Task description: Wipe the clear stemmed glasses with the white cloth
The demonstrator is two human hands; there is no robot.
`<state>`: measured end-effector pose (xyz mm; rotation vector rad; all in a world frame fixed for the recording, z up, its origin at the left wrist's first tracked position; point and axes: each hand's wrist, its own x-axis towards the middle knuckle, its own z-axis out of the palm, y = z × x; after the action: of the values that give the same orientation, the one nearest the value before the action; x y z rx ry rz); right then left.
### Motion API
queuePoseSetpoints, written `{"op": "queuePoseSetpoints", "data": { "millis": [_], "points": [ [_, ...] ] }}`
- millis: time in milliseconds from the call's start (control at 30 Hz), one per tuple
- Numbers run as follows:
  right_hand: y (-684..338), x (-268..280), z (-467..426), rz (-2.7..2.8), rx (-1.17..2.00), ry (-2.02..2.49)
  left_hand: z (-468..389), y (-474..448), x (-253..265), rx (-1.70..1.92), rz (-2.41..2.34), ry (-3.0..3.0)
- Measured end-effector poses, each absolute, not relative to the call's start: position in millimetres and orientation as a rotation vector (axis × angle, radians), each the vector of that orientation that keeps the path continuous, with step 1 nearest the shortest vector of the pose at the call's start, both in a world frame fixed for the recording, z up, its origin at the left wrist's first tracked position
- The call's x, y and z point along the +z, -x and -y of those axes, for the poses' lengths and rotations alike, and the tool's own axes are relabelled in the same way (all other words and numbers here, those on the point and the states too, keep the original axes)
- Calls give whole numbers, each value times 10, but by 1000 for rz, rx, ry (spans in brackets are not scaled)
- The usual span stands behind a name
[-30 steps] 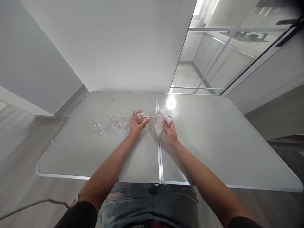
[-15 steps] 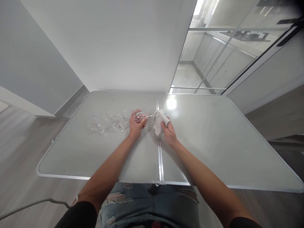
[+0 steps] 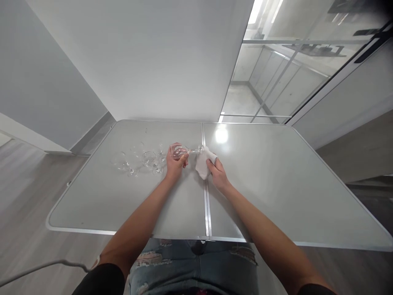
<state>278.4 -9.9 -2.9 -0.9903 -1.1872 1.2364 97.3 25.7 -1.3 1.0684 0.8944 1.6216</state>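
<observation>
A clear stemmed wine glass [image 3: 181, 151] lies sideways in my left hand [image 3: 175, 164], whose fingers wrap round its bowl. Its stem points right, and the foot end meets a white cloth [image 3: 202, 164]. My right hand [image 3: 218, 173] pinches that cloth between thumb and fingers, holding it against the foot, part of which the cloth hides. Left of my left hand, several more clear stemmed glasses [image 3: 149, 159] stand close together on the table.
The pale folding table [image 3: 264, 188] has a metal seam [image 3: 207, 213] down its middle and a metal rim. A white wall [image 3: 159, 61] rises behind it. Glass-paned doors [image 3: 276, 78] are at the back right. A grey cable [image 3: 46, 264] runs to my left arm.
The cloth has shifted slightly left and down and hangs more spread out at the glass's foot. My left hand keeps its hold on the bowl, nearly in place.
</observation>
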Motion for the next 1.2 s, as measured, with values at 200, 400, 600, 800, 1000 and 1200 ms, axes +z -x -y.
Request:
{"op": "queuePoseSetpoints", "data": {
  "millis": [200,400,600,800,1000,1200],
  "points": [
    [-2794,37,132,1093,1144,930,-242,-987,-26,1550,-891,-1115],
    [-2803,-60,48,1024,1261,964,-201,-991,-16,1471,-806,-1188],
    [-2796,-2,83,1151,1254,1029,-221,-989,29,1618,-933,-1113],
    [-2913,155,146,1150,1109,1009,-239,-990,20,1646,-1054,-1068],
    [-3008,259,115,1314,1011,925,-204,-981,31,1587,-1074,-1232],
    [-2978,264,145,1638,1104,1089,-102,-999,49,1404,-1032,-1490]
  ]
}}
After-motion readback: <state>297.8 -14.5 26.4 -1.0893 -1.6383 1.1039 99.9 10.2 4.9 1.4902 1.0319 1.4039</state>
